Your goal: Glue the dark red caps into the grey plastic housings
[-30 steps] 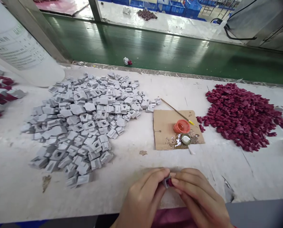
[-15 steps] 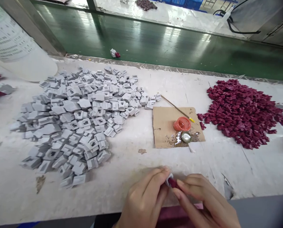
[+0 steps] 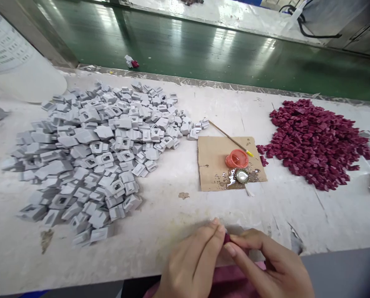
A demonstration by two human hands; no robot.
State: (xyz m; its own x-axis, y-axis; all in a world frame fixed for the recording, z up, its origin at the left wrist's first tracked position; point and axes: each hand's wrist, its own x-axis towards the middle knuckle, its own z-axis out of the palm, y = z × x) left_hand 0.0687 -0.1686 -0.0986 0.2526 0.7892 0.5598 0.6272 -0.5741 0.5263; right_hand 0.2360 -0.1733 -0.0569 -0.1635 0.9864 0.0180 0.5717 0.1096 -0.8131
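Note:
Near the table's front edge my hands meet around one small part. My left hand (image 3: 193, 257) is closed, its fingers covering the light grey plastic piece it pinches. Between thumb and forefinger, my right hand (image 3: 267, 258) grips a small maroon piece (image 3: 227, 238), which is pressed against the grey one. How far the two fit together is hidden by the fingers. To the left spreads a large heap of grey pieces (image 3: 110, 136), many with a square opening. A heap of maroon pieces (image 3: 318, 145) lies on the right.
Beyond my hands, a cardboard sheet (image 3: 208, 159) bears a red cup (image 3: 238, 159), a bottle cap (image 3: 242, 176) and wet spots. A thin brush (image 3: 230, 137) lies across its corner. A white bottle (image 3: 20, 62) stands back left. Behind runs a green belt (image 3: 203, 49) carrying a grey-and-maroon part (image 3: 131, 62).
My left fingers have closed further over the grey piece, which showed before. The part on the belt has moved left. The view has shifted slightly.

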